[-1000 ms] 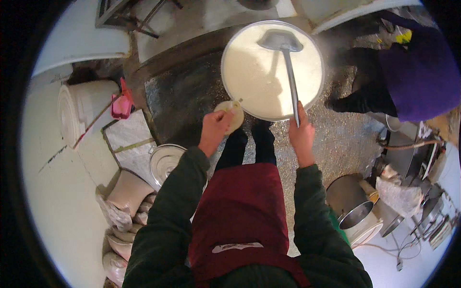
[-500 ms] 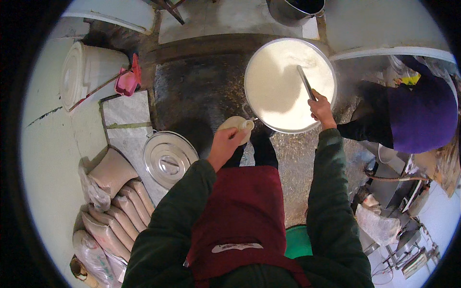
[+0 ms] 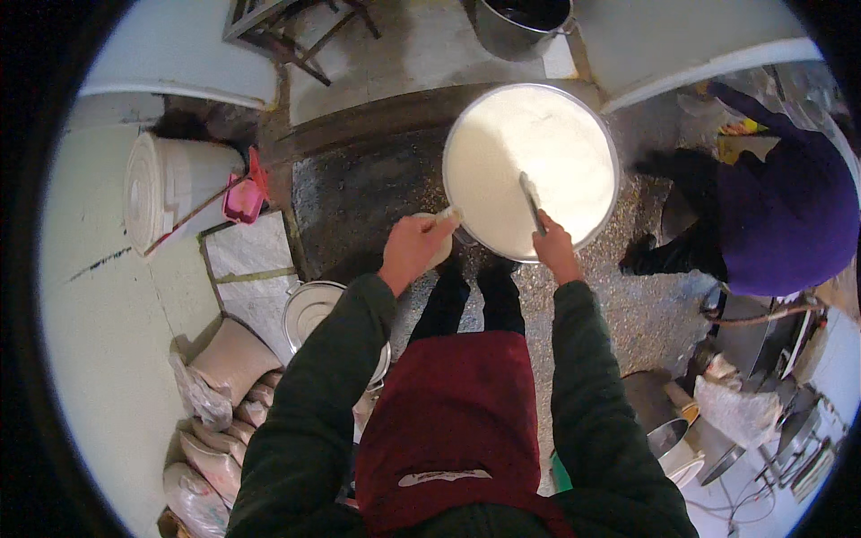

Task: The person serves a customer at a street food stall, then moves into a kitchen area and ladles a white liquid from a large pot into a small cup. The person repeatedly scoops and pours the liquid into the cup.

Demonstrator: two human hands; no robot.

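Note:
A large round metal pot (image 3: 616,179) stands in front of me, filled with a pale cream, foamy-looking liquid (image 3: 502,148). My right hand (image 3: 558,244) is closed round the handle of a long metal tool (image 3: 529,195); its far end is in the liquid, so its shape is hidden. Beside the pot's near left rim, my left hand (image 3: 414,251) grips a pale plastic jug (image 3: 443,254). The jug's mouth is tipped toward the rim, and the hand covers much of its body. I cannot tell whether anything flows from it.
A metal lid (image 3: 309,309) lies to my left, near stacked filled bags (image 3: 233,359). Farther left are a white bin (image 3: 184,184) and a pink dustpan (image 3: 244,199). A person in purple (image 3: 789,215) bends at the right. Another metal pot (image 3: 520,22) stands ahead.
My right hand has moved left and nearer me, drawing the tool through the liquid. My left hand has turned the jug so that its mouth tips toward the pot. The person in purple has shifted.

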